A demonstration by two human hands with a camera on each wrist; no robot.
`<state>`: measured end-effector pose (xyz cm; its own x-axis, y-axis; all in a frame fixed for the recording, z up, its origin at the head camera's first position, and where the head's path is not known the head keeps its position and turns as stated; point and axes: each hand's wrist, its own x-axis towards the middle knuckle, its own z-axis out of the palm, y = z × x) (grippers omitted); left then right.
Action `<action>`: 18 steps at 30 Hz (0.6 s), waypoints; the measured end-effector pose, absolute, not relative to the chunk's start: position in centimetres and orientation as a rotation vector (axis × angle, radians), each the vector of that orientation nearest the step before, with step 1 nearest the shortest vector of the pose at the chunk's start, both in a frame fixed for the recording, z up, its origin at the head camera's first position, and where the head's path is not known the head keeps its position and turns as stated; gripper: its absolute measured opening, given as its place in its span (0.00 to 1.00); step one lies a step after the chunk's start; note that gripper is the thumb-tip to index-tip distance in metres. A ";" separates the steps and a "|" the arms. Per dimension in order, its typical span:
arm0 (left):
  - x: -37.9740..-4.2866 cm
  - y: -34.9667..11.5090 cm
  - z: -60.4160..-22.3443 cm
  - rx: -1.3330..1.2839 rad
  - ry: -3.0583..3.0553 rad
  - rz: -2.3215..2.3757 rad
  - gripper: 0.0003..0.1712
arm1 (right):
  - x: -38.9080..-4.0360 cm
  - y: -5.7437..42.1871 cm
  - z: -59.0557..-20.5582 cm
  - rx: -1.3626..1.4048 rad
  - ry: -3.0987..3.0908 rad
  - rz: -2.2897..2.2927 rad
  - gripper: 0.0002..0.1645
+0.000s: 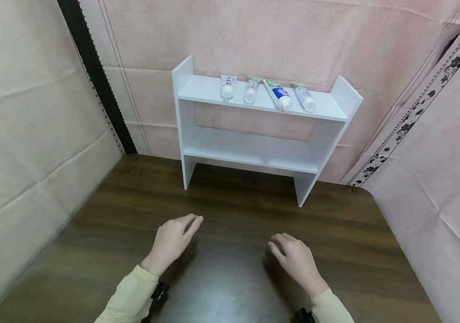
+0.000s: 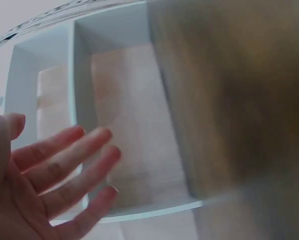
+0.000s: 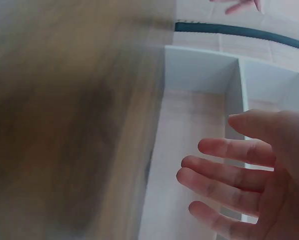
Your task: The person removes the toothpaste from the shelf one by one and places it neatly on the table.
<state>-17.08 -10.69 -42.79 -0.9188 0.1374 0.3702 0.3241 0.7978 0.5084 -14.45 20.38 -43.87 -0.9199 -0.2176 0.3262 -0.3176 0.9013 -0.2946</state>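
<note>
A white two-tier shelf (image 1: pixel 254 148) stands at the back of a dark wooden table (image 1: pixel 230 211), against a pink wall. Several toothpaste tubes (image 1: pixel 282 96) lie side by side on its top board; the lower board is bare. My left hand (image 1: pixel 173 240) hovers over the table in front of the shelf, fingers straight and loose, holding nothing. My right hand (image 1: pixel 296 260) hovers a little nearer, fingers relaxed, also holding nothing. In the left wrist view the left hand's fingers (image 2: pixel 64 165) spread before the shelf (image 2: pixel 119 125). In the right wrist view the right hand's fingers (image 3: pixel 229 170) do the same.
Pale cloth panels (image 1: pixel 19 134) close in the left side and a pink panel with a floral border (image 1: pixel 435 134) the right. A dark strip (image 1: pixel 92 67) runs down the back left corner. The table's rounded right corner (image 1: pixel 369 190) lies beside the shelf.
</note>
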 end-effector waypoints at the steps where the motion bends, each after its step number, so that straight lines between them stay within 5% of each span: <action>1: -17.3 -10.7 -42.3 -0.364 -2.641 -0.838 0.17 | -14.6 20.1 -43.6 0.417 -2.772 0.503 0.03; 6: -18.9 -11.6 -39.2 -0.371 -2.553 -0.935 0.16 | -15.4 18.7 -41.6 0.532 -2.703 0.495 0.03; 11: -21.8 -13.2 -35.6 -0.330 -2.498 -1.119 0.32 | -17.0 17.0 -37.6 0.639 -2.647 0.482 0.07; 18: -26.8 -14.2 -29.1 -0.281 -2.335 -1.322 0.40 | -19.9 15.0 -30.9 0.766 -2.570 0.344 0.15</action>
